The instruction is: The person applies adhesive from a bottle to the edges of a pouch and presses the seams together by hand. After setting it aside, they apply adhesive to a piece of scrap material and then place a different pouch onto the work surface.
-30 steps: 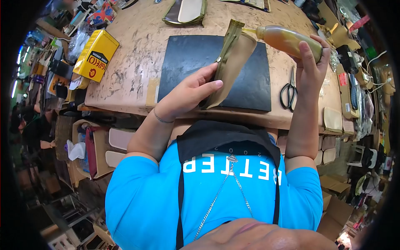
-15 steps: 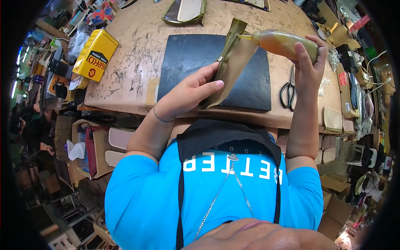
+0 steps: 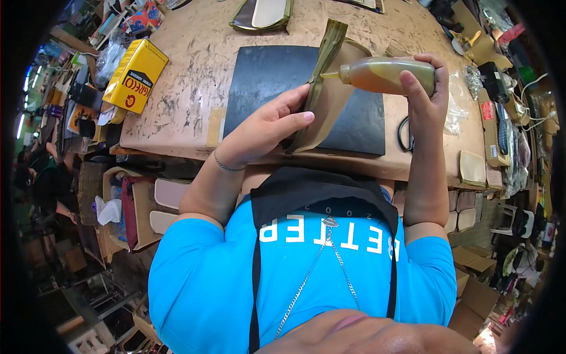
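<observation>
My left hand (image 3: 268,125) grips an olive-green leather piece (image 3: 329,50) by its lower left side, thumb on the beige inner face and fingers behind. The piece is held up at a slant over a black mat (image 3: 257,71), its long green edge folded over. In my right hand (image 3: 429,94) is a squeeze bottle (image 3: 380,75) of amber liquid, wrapped by the fingers near its base. The bottle lies almost level, and its narrow nozzle points left, with the tip right at the green edge, above my left fingertips.
Scissors (image 3: 401,140) lie right of the mat, partly hidden by my right forearm. A yellow adhesive can (image 3: 134,76) stands at the left of the worktable (image 3: 194,65). Green and cream leather pieces (image 3: 272,13) lie at the back. Another person (image 3: 50,177) is at far left.
The bottle has moved left and toward me, its nozzle passing from near the top of the green edge to lower down. The leather piece has shifted slightly; my left hand keeps its grip.
</observation>
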Demonstrator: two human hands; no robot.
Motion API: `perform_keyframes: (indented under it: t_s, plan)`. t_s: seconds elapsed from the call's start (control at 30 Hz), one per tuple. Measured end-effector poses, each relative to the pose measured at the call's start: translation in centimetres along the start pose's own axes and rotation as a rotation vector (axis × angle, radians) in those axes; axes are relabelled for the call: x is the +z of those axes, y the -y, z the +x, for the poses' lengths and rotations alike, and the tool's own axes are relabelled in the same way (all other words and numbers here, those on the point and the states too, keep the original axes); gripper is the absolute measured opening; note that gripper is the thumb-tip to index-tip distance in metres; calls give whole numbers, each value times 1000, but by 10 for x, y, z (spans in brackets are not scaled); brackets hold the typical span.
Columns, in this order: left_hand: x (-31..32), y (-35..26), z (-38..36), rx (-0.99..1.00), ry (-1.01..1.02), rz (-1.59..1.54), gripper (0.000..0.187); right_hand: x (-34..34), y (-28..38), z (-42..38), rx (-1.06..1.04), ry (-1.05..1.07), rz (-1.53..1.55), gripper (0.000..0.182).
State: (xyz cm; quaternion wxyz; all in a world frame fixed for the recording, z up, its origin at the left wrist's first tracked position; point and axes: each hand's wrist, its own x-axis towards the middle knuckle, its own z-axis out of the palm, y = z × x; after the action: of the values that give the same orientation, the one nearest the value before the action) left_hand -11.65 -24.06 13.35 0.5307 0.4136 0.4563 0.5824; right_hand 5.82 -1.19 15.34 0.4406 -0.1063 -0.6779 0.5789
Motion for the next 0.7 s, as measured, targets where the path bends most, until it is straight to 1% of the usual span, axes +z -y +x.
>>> perform_keyframes:
  t_s: [0.27,0.37,0.7]
  plan:
    - [2,-5,-3,9,-5,-58,64,6,-1,-9,42,52,-7,45]
    - [-3,0,-3,8,-32,-33,65,4,-4,-10,43,91,-8,44]
    - [0,-5,-7,1,-82,-171,65,9,-3,-19,67,167,0,45]
